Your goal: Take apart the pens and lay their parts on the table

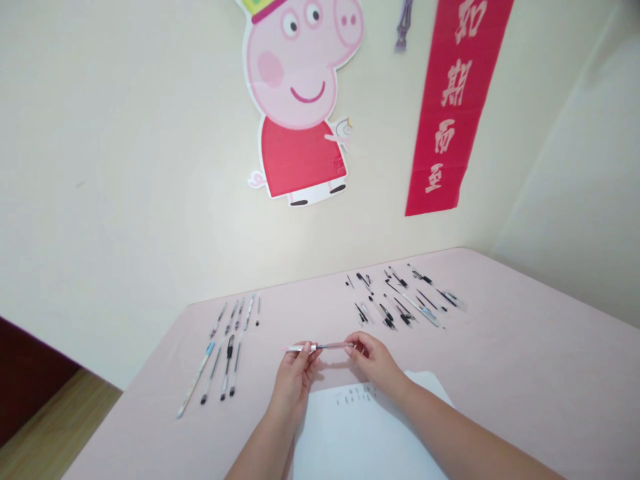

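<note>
Pen (330, 345) partly hidden, grip of left hand (294, 373) around its white part, right hand (374, 360) pinching its clear end, writing (356, 395) on near paper (363, 440) illegible

A pale cream wall (135, 147) is met at the right by a second light wall (595, 193). The plain surface is broken by a large cartoon pig cutout (300, 157), shown in a red dress, and by a red banner (455, 113) lettered in pale characters. Between their upper parts, a purple hanging ornament (404, 27) is partly cut off. Below, a pale pink counter (530, 353) is set along the wall. At lower left, wood-toned flooring (55, 427) is bordered by a dark red surface (25, 373). The room is softly and evenly lit.
</note>
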`<state>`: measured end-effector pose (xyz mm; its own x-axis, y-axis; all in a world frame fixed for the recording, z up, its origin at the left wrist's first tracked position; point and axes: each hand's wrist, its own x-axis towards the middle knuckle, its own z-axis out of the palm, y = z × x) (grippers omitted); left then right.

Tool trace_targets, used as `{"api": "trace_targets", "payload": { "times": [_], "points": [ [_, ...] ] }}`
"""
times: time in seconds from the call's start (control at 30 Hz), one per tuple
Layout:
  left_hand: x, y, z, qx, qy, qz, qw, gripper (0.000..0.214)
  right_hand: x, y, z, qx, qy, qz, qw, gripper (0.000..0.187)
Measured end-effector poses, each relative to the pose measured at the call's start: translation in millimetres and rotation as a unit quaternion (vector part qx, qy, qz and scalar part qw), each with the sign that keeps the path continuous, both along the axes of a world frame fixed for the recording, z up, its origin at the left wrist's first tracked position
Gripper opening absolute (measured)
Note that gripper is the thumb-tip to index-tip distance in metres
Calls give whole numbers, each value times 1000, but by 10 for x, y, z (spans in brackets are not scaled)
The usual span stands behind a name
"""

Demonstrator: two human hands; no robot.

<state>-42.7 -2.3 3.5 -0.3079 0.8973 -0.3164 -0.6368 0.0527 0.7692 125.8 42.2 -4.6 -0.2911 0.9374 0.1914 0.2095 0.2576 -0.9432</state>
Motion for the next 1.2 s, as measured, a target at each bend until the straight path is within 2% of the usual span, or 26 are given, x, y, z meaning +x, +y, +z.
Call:
{"api": "trace_targets", "payload": {
  "times": [0.37, 0.63, 0.9, 1.2],
  "points": [
    [-8, 10, -9, 7, -2, 27, 1000, 6, 40, 19, 33, 8, 19, -21, 1000, 22],
    [-61, 40, -45, 13, -25, 50, 998, 11, 57, 51, -34, -10, 90, -35, 995, 24],
    [-69, 52, -32, 16, -41, 67, 997, 14, 69, 36, 47, -108, 199, -79, 971, 30],
    [-81, 63, -54, 18, -45, 67, 997, 13, 74, 28, 68, -133, 215, -76, 964, 19]
  ]
}}
